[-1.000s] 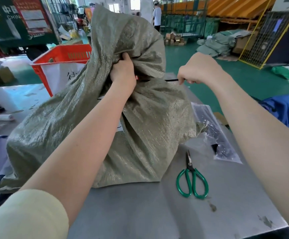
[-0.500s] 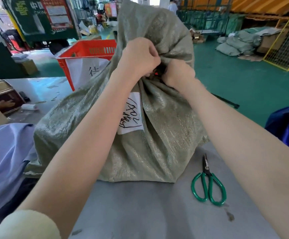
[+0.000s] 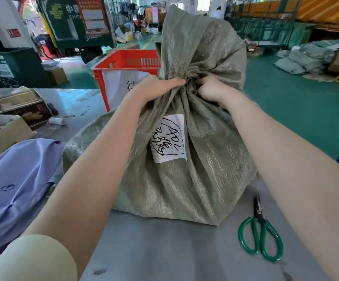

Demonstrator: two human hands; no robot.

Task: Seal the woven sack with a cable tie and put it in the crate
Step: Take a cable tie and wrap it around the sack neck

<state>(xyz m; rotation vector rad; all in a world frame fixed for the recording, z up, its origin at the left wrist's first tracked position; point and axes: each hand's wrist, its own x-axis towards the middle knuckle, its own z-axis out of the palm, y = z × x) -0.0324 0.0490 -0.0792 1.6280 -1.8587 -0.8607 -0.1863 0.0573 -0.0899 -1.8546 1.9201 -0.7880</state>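
Our left hand (image 3: 154,89) and right hand (image 3: 211,91) are both clenched around the gathered neck of the woven sack (image 3: 195,159), which stands upright mid-counter (image 3: 164,250). The cable tie is hidden from view. The red crate (image 3: 124,63) lies straight beyond the sack, at the counter's far edge, slightly nearer our left hand.

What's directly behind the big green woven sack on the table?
An orange crate stands behind the woven sack, with a white paper sheet hanging on its front. The sack and the left hand cover the crate's right side, and its inside cannot be seen.
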